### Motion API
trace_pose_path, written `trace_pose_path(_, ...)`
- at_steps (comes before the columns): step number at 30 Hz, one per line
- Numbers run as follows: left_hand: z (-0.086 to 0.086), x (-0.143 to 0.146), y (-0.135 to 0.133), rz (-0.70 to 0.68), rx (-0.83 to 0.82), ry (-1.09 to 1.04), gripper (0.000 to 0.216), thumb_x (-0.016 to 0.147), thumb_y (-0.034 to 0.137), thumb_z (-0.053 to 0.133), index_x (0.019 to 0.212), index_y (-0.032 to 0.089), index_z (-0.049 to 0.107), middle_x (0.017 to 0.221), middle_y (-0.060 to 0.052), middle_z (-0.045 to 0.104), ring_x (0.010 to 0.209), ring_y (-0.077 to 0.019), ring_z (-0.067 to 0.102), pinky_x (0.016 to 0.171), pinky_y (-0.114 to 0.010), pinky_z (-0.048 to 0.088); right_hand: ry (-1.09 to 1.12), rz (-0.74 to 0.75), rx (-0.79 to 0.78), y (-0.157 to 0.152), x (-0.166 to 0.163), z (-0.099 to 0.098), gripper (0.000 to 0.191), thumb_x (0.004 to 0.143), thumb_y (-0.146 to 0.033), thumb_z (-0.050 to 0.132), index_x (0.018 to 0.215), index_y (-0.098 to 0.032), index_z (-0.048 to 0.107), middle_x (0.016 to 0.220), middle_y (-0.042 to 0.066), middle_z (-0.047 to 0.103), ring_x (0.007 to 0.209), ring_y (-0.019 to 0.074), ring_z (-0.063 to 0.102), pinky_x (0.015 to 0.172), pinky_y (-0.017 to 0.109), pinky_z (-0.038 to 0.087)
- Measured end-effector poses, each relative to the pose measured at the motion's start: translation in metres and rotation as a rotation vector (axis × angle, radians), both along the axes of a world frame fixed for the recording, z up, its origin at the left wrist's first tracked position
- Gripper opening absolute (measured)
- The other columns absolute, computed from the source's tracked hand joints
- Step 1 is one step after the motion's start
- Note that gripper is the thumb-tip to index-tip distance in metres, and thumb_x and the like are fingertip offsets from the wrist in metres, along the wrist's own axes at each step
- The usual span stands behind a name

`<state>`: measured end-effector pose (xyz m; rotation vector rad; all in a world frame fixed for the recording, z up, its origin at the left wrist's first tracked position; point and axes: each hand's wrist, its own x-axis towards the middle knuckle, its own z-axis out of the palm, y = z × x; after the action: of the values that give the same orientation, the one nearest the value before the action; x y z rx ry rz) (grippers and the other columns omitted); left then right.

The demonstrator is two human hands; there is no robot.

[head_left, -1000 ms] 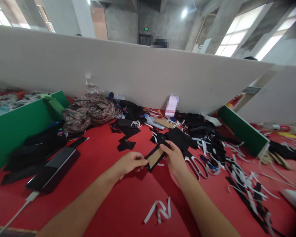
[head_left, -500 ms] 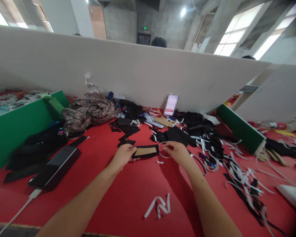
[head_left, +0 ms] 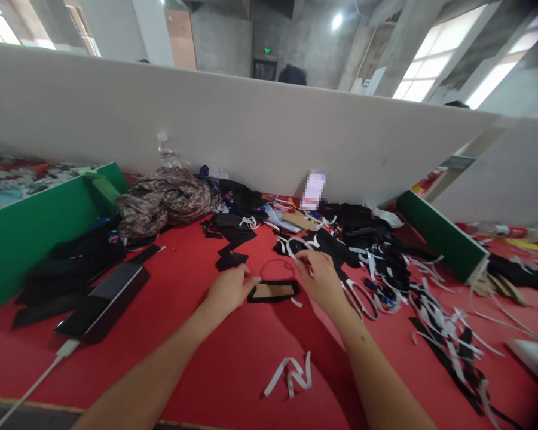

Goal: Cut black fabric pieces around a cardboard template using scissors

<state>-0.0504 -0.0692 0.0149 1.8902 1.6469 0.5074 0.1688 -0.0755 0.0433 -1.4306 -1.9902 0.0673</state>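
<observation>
A small black fabric rectangle (head_left: 251,295) with a tan cardboard piece (head_left: 273,291) on its face lies on the red table. My left hand (head_left: 228,288) is beside its left end, fingers apart and holding nothing; whether the thumb brushes the fabric I cannot tell. My right hand (head_left: 320,275) pinches a thin white strip (head_left: 291,243) that curls up in a loop above the fingers. White-handled scissors (head_left: 362,300) lie by my right forearm, blades partly hidden. A short white scrap (head_left: 296,303) lies at the rectangle's right end.
Cut white strips (head_left: 291,376) lie in front. Black fabric and white scraps (head_left: 385,263) pile up at the right. A black power bank-like device (head_left: 103,301) with a white cable sits left. Patterned cloth (head_left: 165,197), a propped phone (head_left: 314,190) and green dividers (head_left: 443,236) stand behind.
My left hand has let go of the black rectangle, which now lies slightly nearer and to the right. My right hand has drawn the white strip's loop up and away from it.
</observation>
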Motion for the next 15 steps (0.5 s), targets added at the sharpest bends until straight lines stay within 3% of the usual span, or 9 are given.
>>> trace_pose_path(2,0.009,0.0,-0.002,0.046,0.187,0.038,0.028,0.079,0.043,0.048,0.087,0.018,0.059,0.06,-0.002,0.061,0.055,-0.0152,0.056,0.051,-0.024,0.036,0.079,0.079,-0.04,-0.006,-0.009,0.003,0.014,0.086,-0.027,0.042,0.085,-0.019,0.054,0.081,0.004,0.061,0.079,0.0173,0.055,0.076,0.028,0.036)
trace_pose_path(5,0.017,0.004,-0.007,0.021,0.333,-0.204,0.022,0.08,0.036,0.049,0.092,0.021,0.061,0.075,-0.001,0.063,0.065,-0.0129,0.056,0.059,-0.023,0.041,0.118,0.185,-0.11,-0.012,-0.021,0.004,0.012,0.086,-0.026,0.044,0.085,-0.02,0.055,0.079,0.003,0.06,0.078,0.0169,0.054,0.072,0.027,0.039)
trace_pose_path(9,0.019,0.011,-0.012,-0.031,0.35,-0.448,0.019,0.077,0.033,0.055,0.09,0.021,0.062,0.082,-0.001,0.061,0.068,-0.0107,0.055,0.061,-0.021,0.043,0.105,0.27,-0.133,-0.016,-0.029,0.001,0.008,0.085,-0.022,0.047,0.086,-0.019,0.054,0.081,0.003,0.06,0.079,0.0168,0.053,0.072,0.028,0.039)
trace_pose_path(15,0.019,0.016,-0.017,-0.042,0.34,-0.38,0.013,0.077,0.031,0.055,0.076,0.02,0.062,0.074,0.0,0.059,0.067,-0.0108,0.053,0.059,-0.021,0.041,0.082,0.258,-0.118,-0.017,-0.034,-0.003,0.01,0.085,-0.026,0.049,0.084,-0.02,0.057,0.08,0.005,0.063,0.081,0.0188,0.055,0.078,0.031,0.039)
